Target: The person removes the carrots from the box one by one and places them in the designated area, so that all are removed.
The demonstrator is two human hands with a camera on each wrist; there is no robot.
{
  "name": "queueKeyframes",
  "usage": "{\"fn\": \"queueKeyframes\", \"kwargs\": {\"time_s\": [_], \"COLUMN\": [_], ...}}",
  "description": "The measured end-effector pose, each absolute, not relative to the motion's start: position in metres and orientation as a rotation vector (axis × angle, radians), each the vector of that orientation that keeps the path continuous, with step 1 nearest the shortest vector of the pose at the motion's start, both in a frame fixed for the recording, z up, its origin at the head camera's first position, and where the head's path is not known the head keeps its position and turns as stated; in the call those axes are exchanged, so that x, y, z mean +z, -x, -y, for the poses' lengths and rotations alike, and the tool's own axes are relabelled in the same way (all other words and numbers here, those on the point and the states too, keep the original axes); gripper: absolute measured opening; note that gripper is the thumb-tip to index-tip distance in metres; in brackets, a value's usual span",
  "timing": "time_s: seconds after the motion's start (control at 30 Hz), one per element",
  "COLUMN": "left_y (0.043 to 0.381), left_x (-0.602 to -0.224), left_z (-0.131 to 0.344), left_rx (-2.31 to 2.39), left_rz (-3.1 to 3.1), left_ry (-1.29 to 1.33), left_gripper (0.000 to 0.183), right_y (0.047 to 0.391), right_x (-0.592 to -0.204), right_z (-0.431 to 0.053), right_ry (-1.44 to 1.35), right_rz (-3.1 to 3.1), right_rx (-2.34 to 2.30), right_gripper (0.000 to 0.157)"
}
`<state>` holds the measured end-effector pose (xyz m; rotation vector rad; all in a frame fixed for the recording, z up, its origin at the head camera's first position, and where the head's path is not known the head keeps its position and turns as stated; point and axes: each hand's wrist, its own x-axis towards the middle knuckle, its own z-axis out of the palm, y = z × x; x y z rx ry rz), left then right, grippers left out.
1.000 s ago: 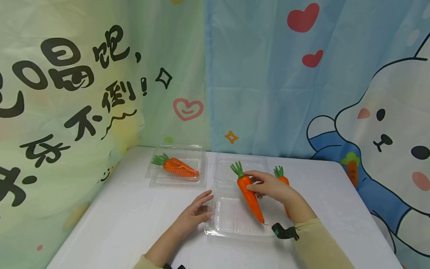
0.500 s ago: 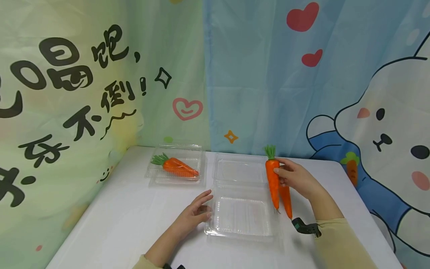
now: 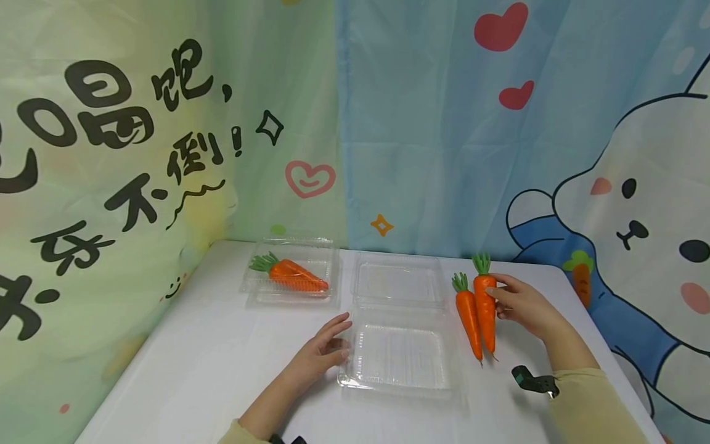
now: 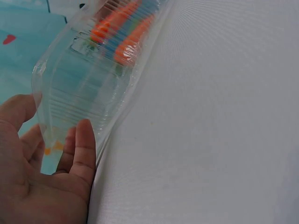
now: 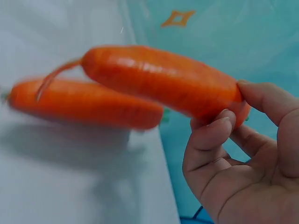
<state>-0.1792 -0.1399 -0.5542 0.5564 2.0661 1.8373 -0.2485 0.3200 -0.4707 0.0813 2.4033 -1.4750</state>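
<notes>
In the head view my right hand (image 3: 524, 305) pinches an orange carrot (image 3: 485, 314) by its upper part, just below the green top. The right wrist view shows thumb and fingers around the thick end of this carrot (image 5: 163, 77), its thin root hanging over a second carrot. That second carrot (image 3: 468, 317) lies on the table directly to the left of the held one. My left hand (image 3: 320, 351) rests at the left edge of an opened clear plastic box (image 3: 405, 361), fingers loosely extended. Close up, its thumb and fingertips touch the box wall (image 4: 70, 88).
At the back left stands another clear plastic box (image 3: 334, 265) with an orange carrot (image 3: 299, 277) in it. The white table (image 3: 211, 370) ends at a printed curtain (image 3: 410, 154) behind. The opened box's lid (image 3: 399, 280) lies folded back toward the curtain.
My right hand has carried its carrot from above the opened box rightward, past the second carrot to that carrot's right side. The left hand and the boxes have stayed in place.
</notes>
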Motion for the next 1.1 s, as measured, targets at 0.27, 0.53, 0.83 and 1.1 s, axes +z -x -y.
{"fn": "queueKeyframes", "kwargs": {"time_s": [0.27, 0.53, 0.83, 1.1], "left_y": [0.179, 0.179, 0.179, 0.178], "left_x": [-0.554, -0.554, -0.554, -0.554], "left_z": [0.141, 0.142, 0.141, 0.141], "left_rx": [1.832, 1.835, 1.838, 1.842], "left_rz": [-2.079, -2.065, -2.06, -2.041], "left_ry": [-0.533, -0.528, -0.536, -0.535], "left_gripper": [0.063, 0.064, 0.063, 0.064], "right_y": [0.252, 0.259, 0.263, 0.262], "right_x": [-0.49, -0.5, -0.505, -0.507], "right_z": [-0.334, -0.337, -0.338, -0.338], "right_ry": [-0.165, -0.173, -0.196, -0.233], "right_rz": [-2.399, -2.378, -2.337, -2.323], "right_rx": [-1.386, -1.361, -1.338, -1.32], "right_gripper": [0.079, 0.075, 0.074, 0.075]}}
